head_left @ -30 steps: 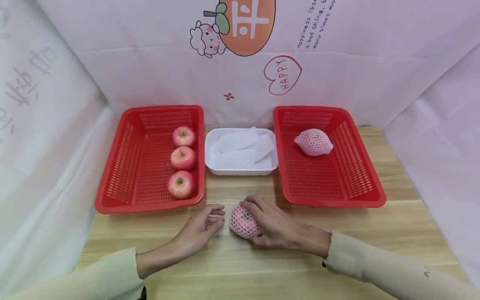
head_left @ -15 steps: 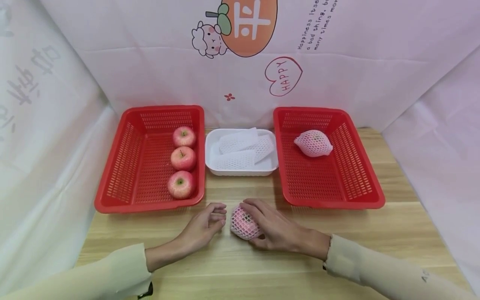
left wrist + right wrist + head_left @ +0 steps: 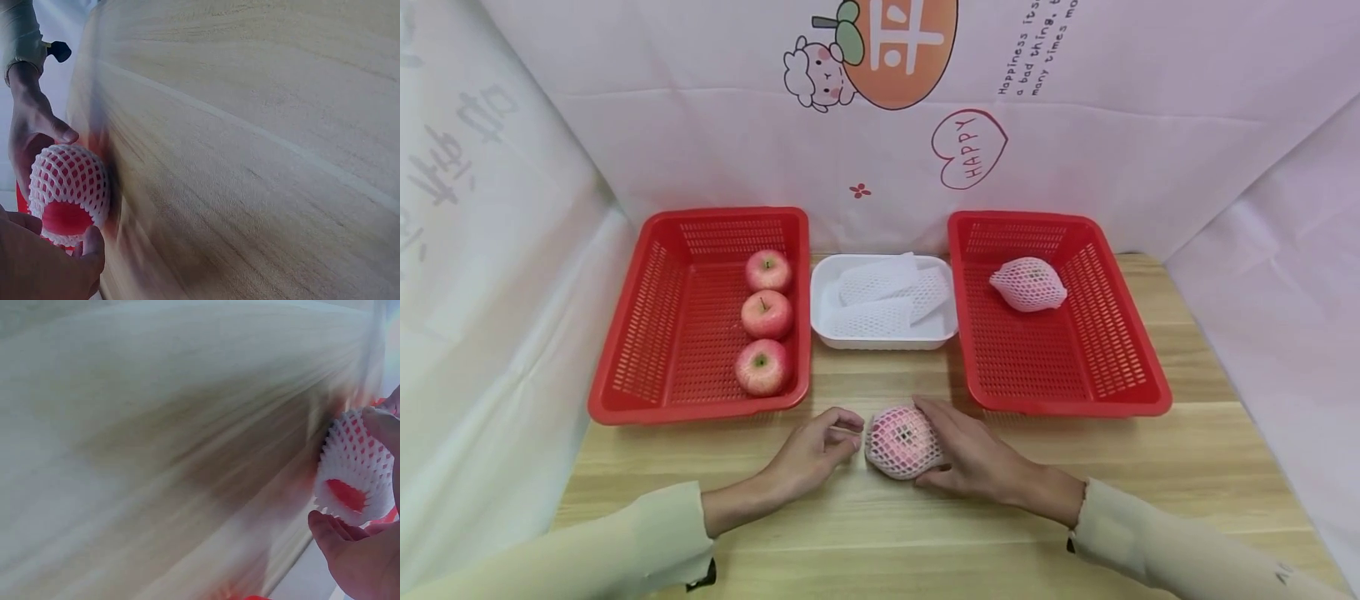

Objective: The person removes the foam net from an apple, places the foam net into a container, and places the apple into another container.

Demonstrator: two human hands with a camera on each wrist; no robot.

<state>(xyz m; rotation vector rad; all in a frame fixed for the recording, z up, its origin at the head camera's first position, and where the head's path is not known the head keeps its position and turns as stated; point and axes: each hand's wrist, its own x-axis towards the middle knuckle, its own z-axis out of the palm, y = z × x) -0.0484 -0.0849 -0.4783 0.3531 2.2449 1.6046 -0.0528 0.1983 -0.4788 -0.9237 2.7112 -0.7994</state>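
Note:
On the table lies an apple in a white foam net [image 3: 901, 443], its red skin showing through the mesh. My right hand [image 3: 981, 458] holds it from the right, fingers behind and thumb in front. My left hand [image 3: 811, 457] is close to its left side, fingers loosely bent, holding nothing. In the left wrist view, an open end of the foam net [image 3: 74, 178] bares red skin, with my left hand [image 3: 53, 262] near it. In the right wrist view, my right hand [image 3: 356, 550] is below the netted apple [image 3: 357, 465]. Part of the right fingers is hidden in the head view.
A red basket [image 3: 692, 414] at left holds three bare apples [image 3: 766, 314] along its right side. Between the baskets, a white tray [image 3: 883, 342] holds empty foam nets [image 3: 880, 279]. Another red basket [image 3: 1067, 407] at right holds one netted apple [image 3: 1028, 284]. White cloth hangs around the table.
The netted apple has shifted slightly right and turned, so more of it shows. My right hand has moved right, covering less of it. My left hand has edged right.

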